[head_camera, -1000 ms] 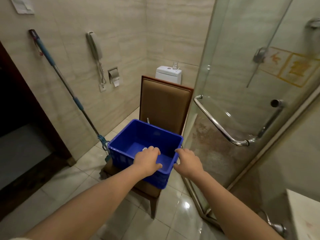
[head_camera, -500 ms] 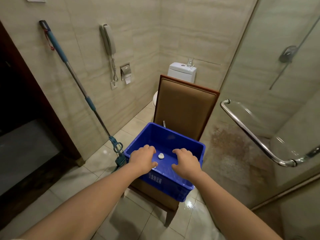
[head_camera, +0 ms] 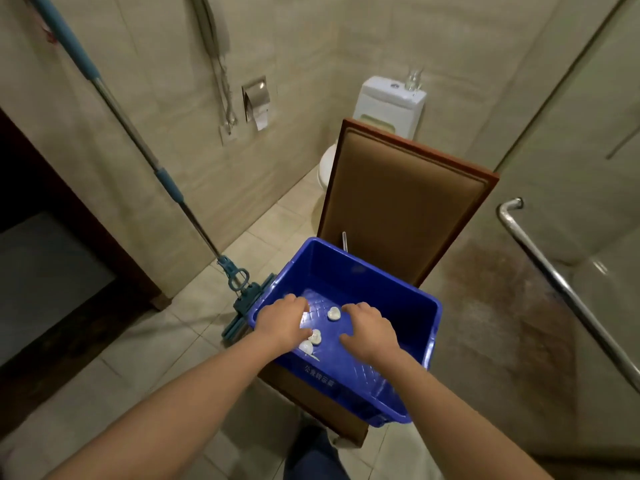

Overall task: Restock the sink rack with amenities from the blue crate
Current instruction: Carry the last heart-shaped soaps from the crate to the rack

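The blue crate (head_camera: 363, 271) is set on a brown chair (head_camera: 405, 209). Three small white amenities (head_camera: 334, 313) are seen on its floor. The right hand (head_camera: 372, 332) is held loose and empty above them; whether the left hand (head_camera: 282, 322) grips anything cannot be told.
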`<state>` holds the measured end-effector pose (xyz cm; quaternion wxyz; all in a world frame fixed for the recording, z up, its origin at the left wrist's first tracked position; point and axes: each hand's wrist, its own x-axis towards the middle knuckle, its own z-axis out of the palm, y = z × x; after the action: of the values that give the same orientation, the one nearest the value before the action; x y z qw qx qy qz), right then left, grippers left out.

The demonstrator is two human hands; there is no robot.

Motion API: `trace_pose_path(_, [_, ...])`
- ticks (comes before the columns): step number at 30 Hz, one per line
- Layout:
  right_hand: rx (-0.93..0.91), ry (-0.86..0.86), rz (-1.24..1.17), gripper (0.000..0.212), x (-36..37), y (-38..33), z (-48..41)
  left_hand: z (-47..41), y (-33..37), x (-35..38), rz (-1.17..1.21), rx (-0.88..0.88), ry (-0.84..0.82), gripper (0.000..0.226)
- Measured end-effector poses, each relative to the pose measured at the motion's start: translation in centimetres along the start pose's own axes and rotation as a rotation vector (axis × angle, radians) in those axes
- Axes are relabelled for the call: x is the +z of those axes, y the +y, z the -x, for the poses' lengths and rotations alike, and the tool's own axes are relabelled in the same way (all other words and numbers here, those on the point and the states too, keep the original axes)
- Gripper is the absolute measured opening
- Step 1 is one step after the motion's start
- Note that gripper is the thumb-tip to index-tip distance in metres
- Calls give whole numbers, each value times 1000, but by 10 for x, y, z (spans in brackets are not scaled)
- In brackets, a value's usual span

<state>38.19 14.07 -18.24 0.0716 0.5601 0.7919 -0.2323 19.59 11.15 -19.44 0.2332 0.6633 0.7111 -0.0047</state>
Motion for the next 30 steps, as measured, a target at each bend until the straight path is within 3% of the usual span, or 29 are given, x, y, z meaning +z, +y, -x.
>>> trace_pose_path(16, [71,-418,-87,56,97,47,-135,-144,-54,96,12,-170,-466,51])
trace_pose_path(30, [217,-582,-215,35,205,61,-181,-212,-83,185,46,-266,-634,50])
